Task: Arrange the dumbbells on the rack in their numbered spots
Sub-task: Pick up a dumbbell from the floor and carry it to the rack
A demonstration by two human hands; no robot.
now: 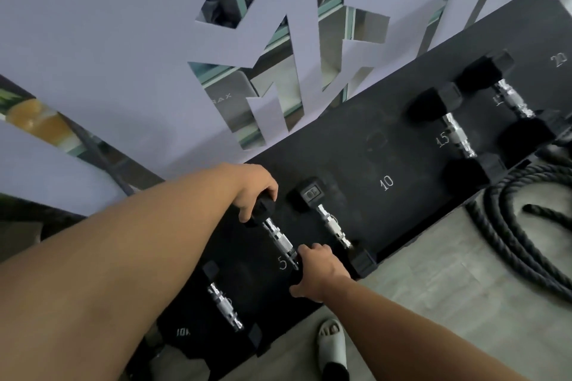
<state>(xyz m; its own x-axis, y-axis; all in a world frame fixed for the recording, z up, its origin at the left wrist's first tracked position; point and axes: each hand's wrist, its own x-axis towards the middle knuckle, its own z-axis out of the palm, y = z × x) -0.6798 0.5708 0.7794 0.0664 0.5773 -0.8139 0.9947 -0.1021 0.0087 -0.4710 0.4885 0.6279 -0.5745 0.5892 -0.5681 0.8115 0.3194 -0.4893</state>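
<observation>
Right now you hold one small black dumbbell with a shiny metal handle (280, 240) over the flat black rack (356, 145). Your left hand (252, 192) is closed on its far end and your right hand (312, 274) is closed on its near end. The hands are apart, with the handle between them. The dumbbell's long side runs away from you. It lies just beside the white number 5 (282, 263). Your right hand is closer to that mark. A second black dumbbell (332, 226) lies close on the right, side by side, so I think you should set yours down straight.
</observation>
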